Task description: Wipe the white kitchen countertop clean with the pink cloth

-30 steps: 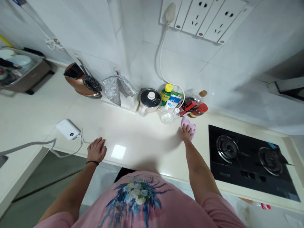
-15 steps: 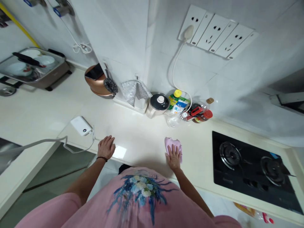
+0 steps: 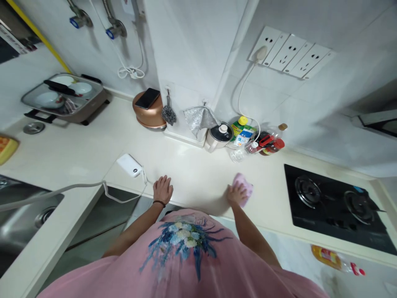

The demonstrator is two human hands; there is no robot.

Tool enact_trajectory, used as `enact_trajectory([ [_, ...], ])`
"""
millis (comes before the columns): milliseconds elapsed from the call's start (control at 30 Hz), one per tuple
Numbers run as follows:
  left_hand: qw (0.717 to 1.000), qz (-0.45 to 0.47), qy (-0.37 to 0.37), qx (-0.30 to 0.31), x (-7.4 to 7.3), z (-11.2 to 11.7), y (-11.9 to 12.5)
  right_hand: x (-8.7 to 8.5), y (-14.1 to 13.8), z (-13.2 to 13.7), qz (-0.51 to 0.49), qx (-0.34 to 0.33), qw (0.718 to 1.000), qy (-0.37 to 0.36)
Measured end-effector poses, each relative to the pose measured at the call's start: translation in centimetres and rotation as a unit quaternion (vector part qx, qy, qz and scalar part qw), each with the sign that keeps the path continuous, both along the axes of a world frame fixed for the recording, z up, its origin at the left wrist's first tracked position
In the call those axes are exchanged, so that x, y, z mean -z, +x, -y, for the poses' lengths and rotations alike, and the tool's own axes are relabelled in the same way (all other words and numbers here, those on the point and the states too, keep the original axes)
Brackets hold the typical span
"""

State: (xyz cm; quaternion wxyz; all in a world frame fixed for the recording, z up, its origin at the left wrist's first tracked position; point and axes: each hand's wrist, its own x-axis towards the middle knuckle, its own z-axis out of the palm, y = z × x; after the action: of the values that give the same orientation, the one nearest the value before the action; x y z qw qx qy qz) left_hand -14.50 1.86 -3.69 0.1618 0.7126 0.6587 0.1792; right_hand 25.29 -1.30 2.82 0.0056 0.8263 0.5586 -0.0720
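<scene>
My right hand (image 3: pixel 237 193) presses on a pink cloth (image 3: pixel 247 194) on the pale countertop, left of the stove. Its fingers lie over the cloth, which bunches out past them on the right. My left hand (image 3: pixel 163 189) rests flat at the counter's front edge, fingers a little apart, holding nothing. Just left of it lies a white power bank (image 3: pixel 129 165) with a white cable plugged in.
A black gas stove (image 3: pixel 335 207) is at the right. Along the wall stand a small lidded pot (image 3: pixel 218 136), several bottles and packets, a copper-coloured pot (image 3: pixel 149 111) with a phone on top, and an electric pan (image 3: pixel 65 99) holding bowls. A steel sink (image 3: pixel 21 223) sits lower left.
The view has swung left, so the scene sits further right. My right hand has turned and carried the cloth slightly toward the stove. My left hand stays in place on the counter.
</scene>
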Motion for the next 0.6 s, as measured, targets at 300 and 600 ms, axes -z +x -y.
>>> enact_trajectory([
  [300, 1.000, 0.005, -0.022, 0.000, -0.9, 0.0, 0.0, 3.2, -19.9, 0.3, -0.175, -0.363, 0.907, -0.123],
  [600, 0.998, 0.059, -0.010, -0.012, -0.4, 0.1, -0.2, 3.7, -2.9, 9.7, -0.079, 0.082, 0.990, -0.089],
])
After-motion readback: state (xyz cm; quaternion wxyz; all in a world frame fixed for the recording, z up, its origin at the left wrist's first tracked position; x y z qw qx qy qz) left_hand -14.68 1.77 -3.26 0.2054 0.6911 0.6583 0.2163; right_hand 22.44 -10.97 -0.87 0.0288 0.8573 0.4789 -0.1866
